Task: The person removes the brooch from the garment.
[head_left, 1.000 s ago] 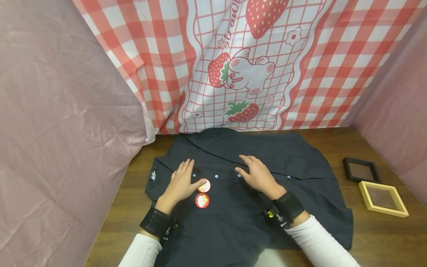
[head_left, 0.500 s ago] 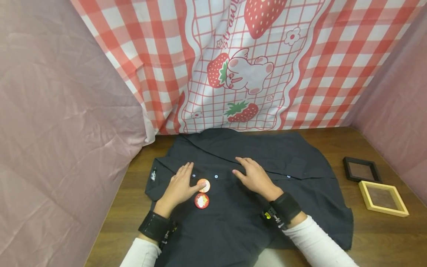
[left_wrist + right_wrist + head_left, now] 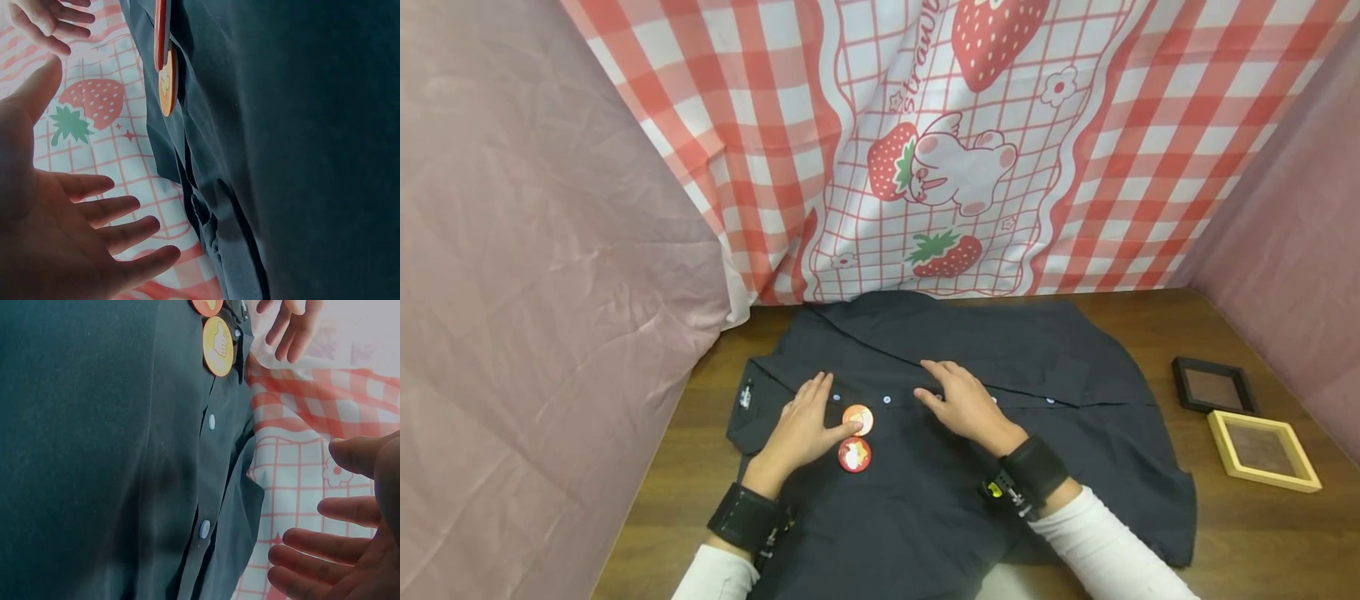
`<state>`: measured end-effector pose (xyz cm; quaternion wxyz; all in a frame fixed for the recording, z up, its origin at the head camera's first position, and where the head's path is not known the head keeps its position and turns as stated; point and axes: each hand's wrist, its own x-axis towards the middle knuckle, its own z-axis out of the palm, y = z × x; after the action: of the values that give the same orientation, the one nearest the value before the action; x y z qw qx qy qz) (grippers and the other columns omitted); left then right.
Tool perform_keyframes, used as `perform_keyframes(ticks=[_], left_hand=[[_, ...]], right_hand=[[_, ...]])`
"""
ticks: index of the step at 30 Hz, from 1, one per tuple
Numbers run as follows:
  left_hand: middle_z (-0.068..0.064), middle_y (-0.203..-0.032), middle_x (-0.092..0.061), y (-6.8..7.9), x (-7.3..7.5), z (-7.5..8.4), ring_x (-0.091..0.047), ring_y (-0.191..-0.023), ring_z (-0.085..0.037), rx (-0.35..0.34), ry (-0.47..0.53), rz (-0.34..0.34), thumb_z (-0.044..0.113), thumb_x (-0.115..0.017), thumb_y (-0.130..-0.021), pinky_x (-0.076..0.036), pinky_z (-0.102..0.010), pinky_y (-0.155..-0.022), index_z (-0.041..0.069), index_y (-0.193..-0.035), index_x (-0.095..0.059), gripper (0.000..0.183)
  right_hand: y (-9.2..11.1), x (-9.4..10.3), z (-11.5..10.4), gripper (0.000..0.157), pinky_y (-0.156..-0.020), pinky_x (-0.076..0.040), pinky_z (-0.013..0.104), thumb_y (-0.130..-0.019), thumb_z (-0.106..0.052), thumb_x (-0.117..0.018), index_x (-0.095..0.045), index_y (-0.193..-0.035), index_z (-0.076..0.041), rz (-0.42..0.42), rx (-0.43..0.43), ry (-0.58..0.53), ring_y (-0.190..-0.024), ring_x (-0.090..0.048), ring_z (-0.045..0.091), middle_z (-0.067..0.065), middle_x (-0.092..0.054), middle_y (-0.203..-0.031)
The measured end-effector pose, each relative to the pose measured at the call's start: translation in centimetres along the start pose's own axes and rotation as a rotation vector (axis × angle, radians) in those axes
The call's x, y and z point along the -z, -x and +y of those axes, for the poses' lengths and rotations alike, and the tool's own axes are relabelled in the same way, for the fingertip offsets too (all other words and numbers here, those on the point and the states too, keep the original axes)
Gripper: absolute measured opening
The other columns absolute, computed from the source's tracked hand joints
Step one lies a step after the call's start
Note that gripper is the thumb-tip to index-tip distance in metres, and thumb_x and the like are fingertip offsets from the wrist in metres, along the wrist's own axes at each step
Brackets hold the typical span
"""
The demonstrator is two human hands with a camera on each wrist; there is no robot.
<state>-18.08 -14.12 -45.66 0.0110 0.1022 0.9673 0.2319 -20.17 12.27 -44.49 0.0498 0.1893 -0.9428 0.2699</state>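
A dark button-up shirt [image 3: 880,517] lies spread on the wooden table, its collar toward the left and a row of pale buttons across it. Two round pin badges sit on it: an orange badge [image 3: 218,347] and, just nearer the body in the head view, a red badge [image 3: 854,455]. My left hand [image 3: 805,425] hovers over the shirt beside the badges, fingers straight, its thumb overlapping the orange badge in the head view. In the left wrist view that hand stands apart from the cloth. My right hand [image 3: 966,404] hovers over the button row, fingers extended, holding nothing.
On the right of the table [image 3: 1270,533] lie a black frame [image 3: 1187,399] and a pale yellow frame [image 3: 1225,450], close together. A red-and-white strawberry cloth [image 3: 947,167] hangs behind the table. Pink cloth [image 3: 550,292] hangs at the left side.
My right hand has shifted slightly left and nearer the body over the button row. The left hand has drifted a little nearer the body. The badges and shirt stay put.
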Motion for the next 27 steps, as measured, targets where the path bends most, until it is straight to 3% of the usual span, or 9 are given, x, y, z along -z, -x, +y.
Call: perform_keyframes(ticks=[9,17,27], left_hand=[[-0.021,-0.154,-0.036,0.4,-0.3,-0.1,-0.033,-0.144,-0.039,-0.002,0.004,-0.001,0.053,-0.074,-0.079,-0.032,-0.063,-0.11,-0.001,-0.148,-0.035,0.096],[-0.017,-0.155,-0.038,0.8,-0.4,-0.1,-0.034,-0.143,-0.039,-0.033,0.007,0.001,0.053,-0.074,-0.079,-0.033,-0.065,-0.107,0.007,-0.146,-0.042,0.088],[-0.019,-0.156,-0.034,1.0,-0.4,-0.4,-0.026,-0.147,-0.039,-0.016,0.007,-0.062,0.053,-0.076,-0.078,-0.027,-0.058,-0.116,0.001,-0.147,-0.038,0.095]], right_hand=[[0.0,0.0,-0.3,0.054,-0.101,-0.045,0.054,-0.096,-0.035,-0.061,-0.05,-0.141,-0.008,-0.014,-0.007,-0.008,-0.125,-0.054,0.037,0.02,-0.056,-0.137],[0.1,-0.3,-0.3,0.056,-0.098,-0.048,0.051,-0.095,-0.033,-0.062,-0.048,-0.142,-0.006,-0.048,-0.001,-0.026,-0.12,-0.058,0.035,0.02,-0.055,-0.137],[0.0,-0.9,-0.8,0.054,-0.1,-0.047,0.051,-0.094,-0.032,-0.064,-0.051,-0.14,-0.007,-0.035,0.023,-0.02,-0.122,-0.057,0.035,0.019,-0.058,-0.133]])
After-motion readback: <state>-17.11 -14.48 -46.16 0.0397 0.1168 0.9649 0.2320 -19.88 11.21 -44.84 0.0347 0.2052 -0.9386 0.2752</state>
